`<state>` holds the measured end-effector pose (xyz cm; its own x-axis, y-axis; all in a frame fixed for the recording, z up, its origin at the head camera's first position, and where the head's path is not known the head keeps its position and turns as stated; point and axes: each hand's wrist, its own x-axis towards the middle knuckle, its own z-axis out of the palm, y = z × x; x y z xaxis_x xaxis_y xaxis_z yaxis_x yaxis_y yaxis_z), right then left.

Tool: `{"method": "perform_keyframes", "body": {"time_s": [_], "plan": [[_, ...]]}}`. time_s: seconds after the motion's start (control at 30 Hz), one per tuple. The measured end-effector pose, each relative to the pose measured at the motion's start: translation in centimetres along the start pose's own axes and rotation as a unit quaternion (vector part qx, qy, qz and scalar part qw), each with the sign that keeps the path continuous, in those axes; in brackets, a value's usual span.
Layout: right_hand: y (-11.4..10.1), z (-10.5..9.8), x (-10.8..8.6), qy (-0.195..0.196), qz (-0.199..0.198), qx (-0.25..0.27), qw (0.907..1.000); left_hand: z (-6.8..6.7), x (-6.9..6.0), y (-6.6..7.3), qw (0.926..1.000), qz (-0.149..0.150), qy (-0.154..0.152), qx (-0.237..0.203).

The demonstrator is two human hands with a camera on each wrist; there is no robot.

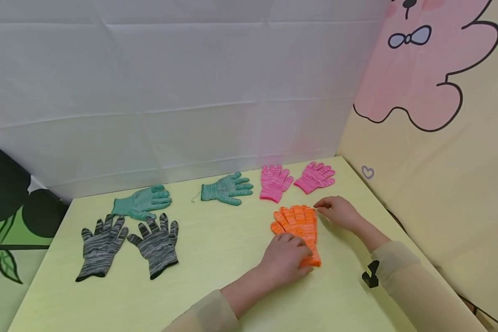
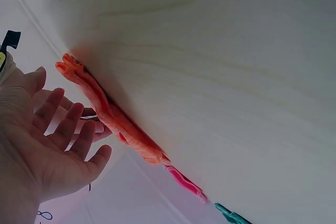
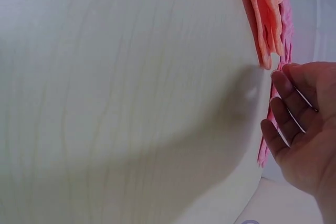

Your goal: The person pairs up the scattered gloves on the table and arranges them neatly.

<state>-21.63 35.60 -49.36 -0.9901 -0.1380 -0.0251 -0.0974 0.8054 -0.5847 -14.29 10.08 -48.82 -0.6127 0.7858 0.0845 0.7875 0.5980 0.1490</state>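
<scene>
Orange gloves (image 1: 305,227): on the counter (image 1: 216,244), your side of the pink gloves (image 1: 275,182), long axis running toward them. Your left hand (image 1: 283,259): over the end farther from the pink gloves; fingers (image 2: 66,129) apart, loosely bent. Your right hand (image 1: 339,213): at the nearer end; pinching or not, cannot tell.

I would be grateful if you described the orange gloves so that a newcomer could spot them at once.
Start with the right half of the pale yellow table. Just nearer you than the pink gloves by its back edge lie the orange gloves. No other gloves are orange; their nearest neighbours are pink.
</scene>
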Motion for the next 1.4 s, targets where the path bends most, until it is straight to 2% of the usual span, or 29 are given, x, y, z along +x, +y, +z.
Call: {"method": "perform_keyframes", "body": {"time_s": [0.3, 0.53, 0.73, 1.07, 1.4], "plan": [[-0.4, 0.3, 1.2, -0.036, 0.028, 0.014, 0.9988, 0.4, 0.1, 0.0, 1.0000, -0.008, -0.001, -0.005], [-0.7, 0.4, 1.6, -0.050, 0.051, 0.008, 0.9974, 0.6, 0.2, 0.2, 1.0000, -0.005, -0.005, -0.006], [-0.5, 0.6, 1.9, -0.044, 0.051, 0.003, 0.9977, 0.8, 0.2, 0.4, 1.0000, -0.004, -0.001, 0.005], [0.0, 0.5, 1.5, -0.028, 0.063, 0.031, 0.9971, 1.1, 0.3, 0.6, 0.9998, -0.008, 0.007, 0.018], [0.3, 0.2, 1.4, -0.032, 0.066, 0.046, 0.9962, 0.6, 0.5, 0.6, 0.9989, -0.025, -0.031, 0.023]]}}
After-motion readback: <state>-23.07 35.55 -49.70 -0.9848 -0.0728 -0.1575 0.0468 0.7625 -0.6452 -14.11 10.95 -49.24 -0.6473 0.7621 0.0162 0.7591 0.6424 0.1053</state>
